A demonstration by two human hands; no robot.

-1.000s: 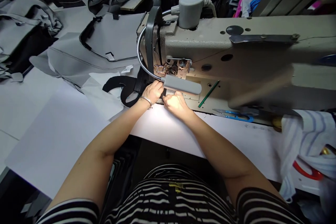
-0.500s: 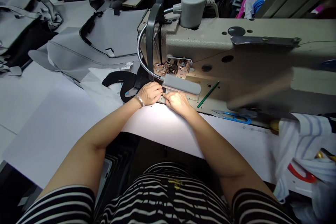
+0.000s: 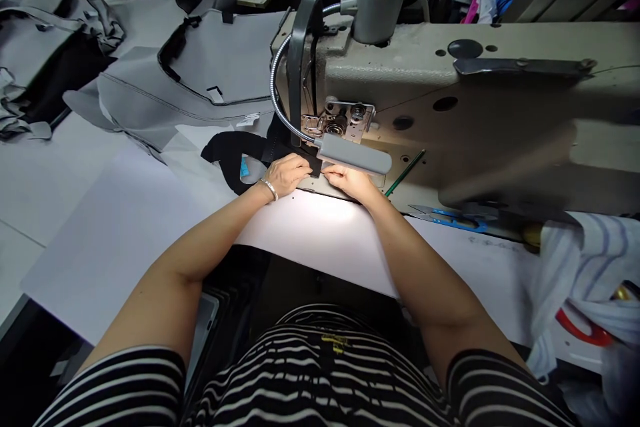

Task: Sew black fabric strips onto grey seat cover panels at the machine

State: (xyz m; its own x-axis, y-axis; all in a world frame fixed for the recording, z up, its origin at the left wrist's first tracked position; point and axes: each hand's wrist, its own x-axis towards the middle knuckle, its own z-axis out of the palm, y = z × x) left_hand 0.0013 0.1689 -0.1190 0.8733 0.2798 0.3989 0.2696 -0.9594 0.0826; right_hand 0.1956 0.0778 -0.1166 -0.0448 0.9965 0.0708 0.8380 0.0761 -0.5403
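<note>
A black fabric piece [image 3: 233, 147] with a curved, cut-out shape lies at the sewing machine [image 3: 345, 73], its dark strip [image 3: 315, 165] reaching under the lamp. My left hand [image 3: 289, 175], with a bracelet at the wrist, presses and grips the fabric's near edge with bent fingers. On the other side of the strip, my right hand [image 3: 349, 181] has its thumb and forefinger pinched together at the strip's right edge. Whatever lies between those fingertips is too small to make out. The grey lamp head [image 3: 356, 153] hides the needle area.
A green stick [image 3: 406, 173] and blue thread snips [image 3: 453, 219] lie on the machine bed, right of my hands. Large grey fabric panels [image 3: 220, 67] cover the table at left. Striped cloth [image 3: 587, 260] and a red-handled tool [image 3: 583, 330] sit at far right.
My right hand has drawn slightly away from my left hand, baring more of the dark strip between them. The whole view has shifted a little.
</note>
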